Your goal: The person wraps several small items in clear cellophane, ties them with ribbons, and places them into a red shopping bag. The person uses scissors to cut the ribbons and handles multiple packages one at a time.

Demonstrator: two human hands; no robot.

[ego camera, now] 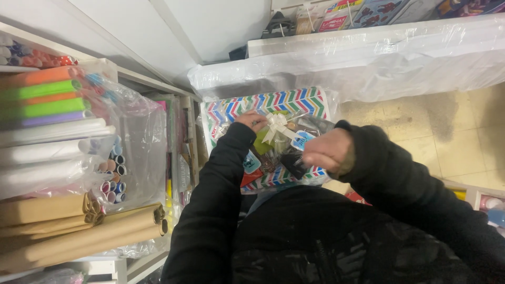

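Chevron-striped cellophane-wrapped gift basket (273, 142), cream bow (277, 126)

Glossy clear cellophane (294, 138) is crinkling around the gift bundle under the left hand (251, 121) and right hand (330, 152), at twelve o'clock from the matt black padded jacket (326, 236). A satin-looking cream ribbon bow (277, 126) is shining on it. Smooth chevron-printed paper (273, 102) is lying beneath. At nine o'clock, matt brown kraft paper rolls (84, 234) are resting; shiny plastic sheeting (379, 58) is draping the counter.

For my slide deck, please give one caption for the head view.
Two hands, left hand and right hand, work at a cream bow on a cellophane-wrapped zigzag-patterned gift box.
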